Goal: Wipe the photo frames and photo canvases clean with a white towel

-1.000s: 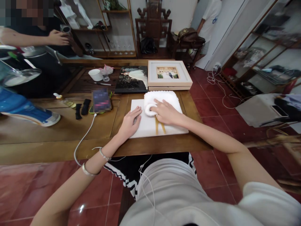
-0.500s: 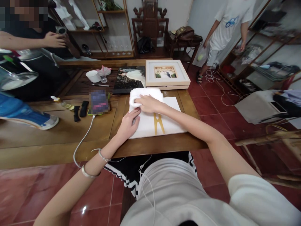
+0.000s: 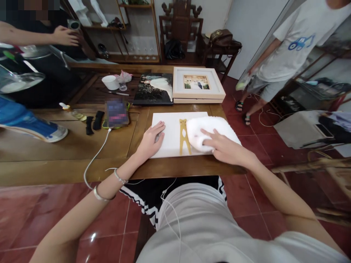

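Note:
A white rectangular board (image 3: pixel 171 146) with a tan long-legged bear figure (image 3: pixel 183 135) on it lies at the table's front edge. Over the board's left side my left hand (image 3: pixel 153 138) rests, fingers stretched out and nearly flat. A small grey spot shows between its thumb and fingers; I cannot make out what it is. My right hand (image 3: pixel 223 146) grips a fluffy white cloth (image 3: pixel 212 126), its fingers pressed into a fold. The cloth covers the board's right part and reaches past its right edge.
Behind the board lie a framed photo (image 3: pixel 219 86) and a dark photo panel (image 3: pixel 139 89). Left are a phone (image 3: pixel 117 115) with its cable, black straps (image 3: pixel 98 120), a dropper bottle (image 3: pixel 75 112) and a white cup (image 3: pixel 110 83). One person (image 3: pixel 64 36) sits across; another (image 3: pixel 290 54) stands right.
My right hand has moved the cloth from the board's upper left to its right side, baring the bear figure. My left hand stays put. The person at right has come closer.

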Tool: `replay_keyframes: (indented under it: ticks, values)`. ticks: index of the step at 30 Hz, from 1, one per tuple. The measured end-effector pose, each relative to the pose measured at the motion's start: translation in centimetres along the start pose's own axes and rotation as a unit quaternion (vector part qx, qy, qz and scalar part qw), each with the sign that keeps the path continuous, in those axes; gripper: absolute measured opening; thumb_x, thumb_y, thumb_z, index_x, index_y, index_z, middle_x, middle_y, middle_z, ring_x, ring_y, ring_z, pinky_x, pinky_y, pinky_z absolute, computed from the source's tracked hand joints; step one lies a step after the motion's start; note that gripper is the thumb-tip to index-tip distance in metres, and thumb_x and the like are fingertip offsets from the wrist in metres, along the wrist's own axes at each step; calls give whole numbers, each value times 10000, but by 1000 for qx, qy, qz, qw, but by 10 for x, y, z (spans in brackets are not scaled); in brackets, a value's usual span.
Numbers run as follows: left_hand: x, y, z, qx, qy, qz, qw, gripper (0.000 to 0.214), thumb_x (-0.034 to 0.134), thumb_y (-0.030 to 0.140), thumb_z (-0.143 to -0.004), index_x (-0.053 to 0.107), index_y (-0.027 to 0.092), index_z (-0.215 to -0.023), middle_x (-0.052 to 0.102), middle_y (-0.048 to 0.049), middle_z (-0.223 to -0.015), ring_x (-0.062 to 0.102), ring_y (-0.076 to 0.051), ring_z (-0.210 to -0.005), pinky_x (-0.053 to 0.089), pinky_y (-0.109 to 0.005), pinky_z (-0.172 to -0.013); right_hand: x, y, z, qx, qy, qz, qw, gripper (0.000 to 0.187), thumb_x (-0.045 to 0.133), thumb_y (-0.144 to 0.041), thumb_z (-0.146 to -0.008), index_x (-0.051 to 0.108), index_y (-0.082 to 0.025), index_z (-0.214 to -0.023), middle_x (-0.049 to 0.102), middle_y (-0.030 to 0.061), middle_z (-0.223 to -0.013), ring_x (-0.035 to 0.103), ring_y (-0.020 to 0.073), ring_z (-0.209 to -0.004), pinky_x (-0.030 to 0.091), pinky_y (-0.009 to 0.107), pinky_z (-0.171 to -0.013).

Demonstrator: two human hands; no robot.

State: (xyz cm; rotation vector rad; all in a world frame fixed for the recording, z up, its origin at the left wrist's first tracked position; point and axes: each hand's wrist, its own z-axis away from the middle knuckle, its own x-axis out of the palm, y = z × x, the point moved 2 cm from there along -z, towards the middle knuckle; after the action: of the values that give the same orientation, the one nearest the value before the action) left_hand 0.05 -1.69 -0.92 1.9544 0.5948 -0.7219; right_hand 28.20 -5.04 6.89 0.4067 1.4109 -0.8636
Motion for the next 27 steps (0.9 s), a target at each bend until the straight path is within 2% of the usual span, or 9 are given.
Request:
replay_keyframes:
  ticks: [3,6,10,15,18,22,27]
  values:
    - [1,-1,0,0,-2,1,1000,376,457,307,-917,668,163,-1193,599,-136,-1357,503,-295,-1325,356,-532,-1131,1,-19,25,-15,-29,-7,999,456,406,0,-687,645,-224,-1004,504,99,-1463,195,202,-1485,241,519,-1203]
    - [1,-1,0,1,-4,1,1000,378,456,309,-917,666,163,-1196,599,-135,-1359,502,-295,-1326,353,-528,-1134,2,-14,22,-10,-28,-19,999,450,399,0,-687,638,-201,-1011,481,106,-1481,181,205,-1487,213,508,-1213]
    - [0,-1,0,-2,-3,4,1000,382,452,311,-921,665,155,-1197,600,-142,-1356,502,-296,-1326,350,-521,-1137,-1,14,-17,-9,2,-40,999,498,376,8,-679,616,-190,-1067,564,88,-1397,187,218,-1487,188,565,-1197]
    - [-1,0,1,-4,0,0,1000,389,448,308,-922,664,143,-1200,601,-148,-1353,504,-291,-1324,351,-512,-1140,-9,55,-77,9,84,-37,996,464,364,-30,-725,607,-136,-1106,578,132,-1366,269,297,-1462,171,615,-1166]
    - [-1,0,1,1,3,4,1000,393,450,301,-924,665,118,-1197,602,-165,-1345,506,-288,-1323,354,-502,-1141,-12,64,-90,19,108,-45,993,457,346,-37,-739,608,-128,-1103,577,129,-1367,299,315,-1447,163,618,-1162]
    - [-1,0,1,4,0,4,1000,383,460,291,-921,664,124,-1198,600,-161,-1348,503,-293,-1325,353,-517,-1140,-9,45,-66,1,67,-57,996,449,356,-22,-695,606,-154,-1044,607,124,-1320,239,295,-1473,184,612,-1161]
    - [0,0,1,0,0,2,1000,378,460,287,-918,665,134,-1197,600,-153,-1351,503,-292,-1325,362,-528,-1132,-5,-3,3,9,-11,-74,997,426,400,-16,-680,614,-170,-1014,465,141,-1489,223,290,-1476,177,562,-1191]
